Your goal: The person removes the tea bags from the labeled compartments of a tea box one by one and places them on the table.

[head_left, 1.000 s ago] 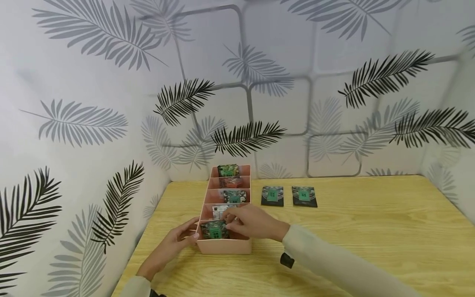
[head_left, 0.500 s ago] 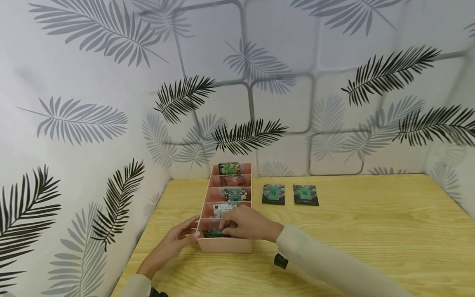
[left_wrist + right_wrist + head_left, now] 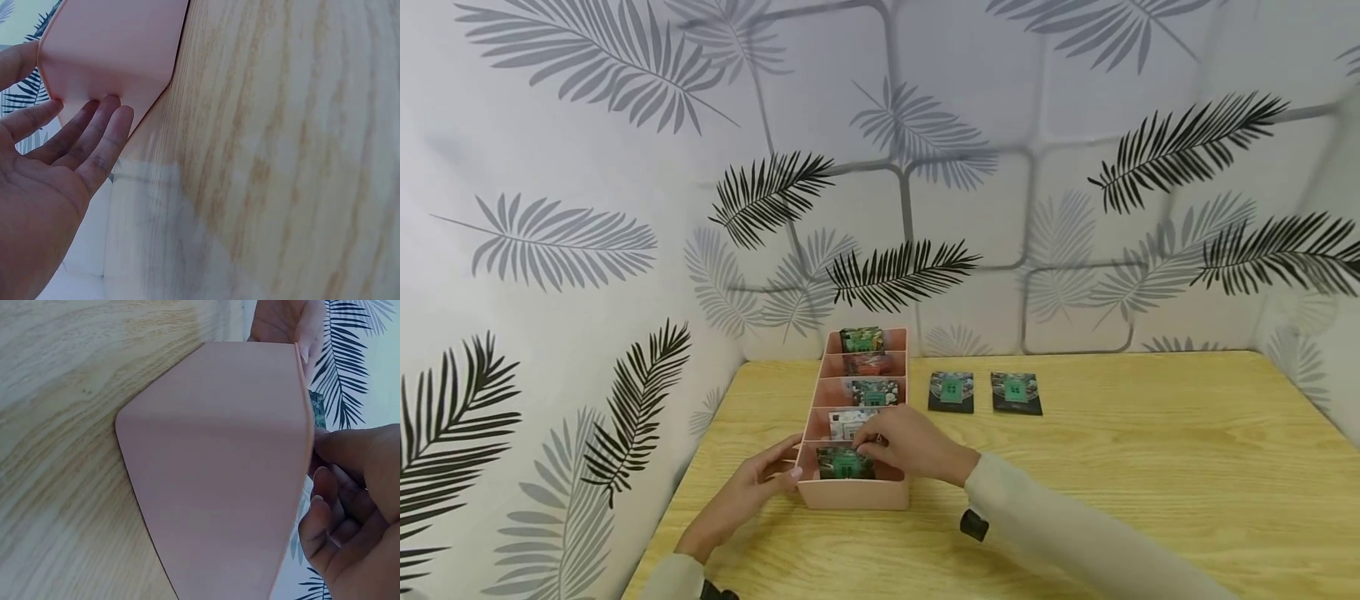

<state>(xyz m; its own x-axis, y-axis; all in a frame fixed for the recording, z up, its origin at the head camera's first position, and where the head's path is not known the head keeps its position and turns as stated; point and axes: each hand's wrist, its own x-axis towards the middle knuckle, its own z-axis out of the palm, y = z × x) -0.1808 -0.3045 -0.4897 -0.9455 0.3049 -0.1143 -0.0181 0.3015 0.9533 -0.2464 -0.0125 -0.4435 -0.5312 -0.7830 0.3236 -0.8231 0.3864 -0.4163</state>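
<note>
Right grip [image 3: 913,446] pinching green packet [image 3: 844,468], left grip [image 3: 747,493] apart, touching pink box [image 3: 853,498] near left edge of desk [image 3: 1157,450]

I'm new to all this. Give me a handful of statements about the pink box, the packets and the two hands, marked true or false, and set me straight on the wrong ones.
1. The left hand touches the side of the pink box. True.
2. The box has three compartments. False: it has five, in a row.
3. Two dark packets lie on the table. True.
4. Those two packets overlap. False: a gap separates them.
5. The right hand is at the front packet, in the nearest compartment. True.
6. Both hands wear gloves. False: both are bare.
</note>
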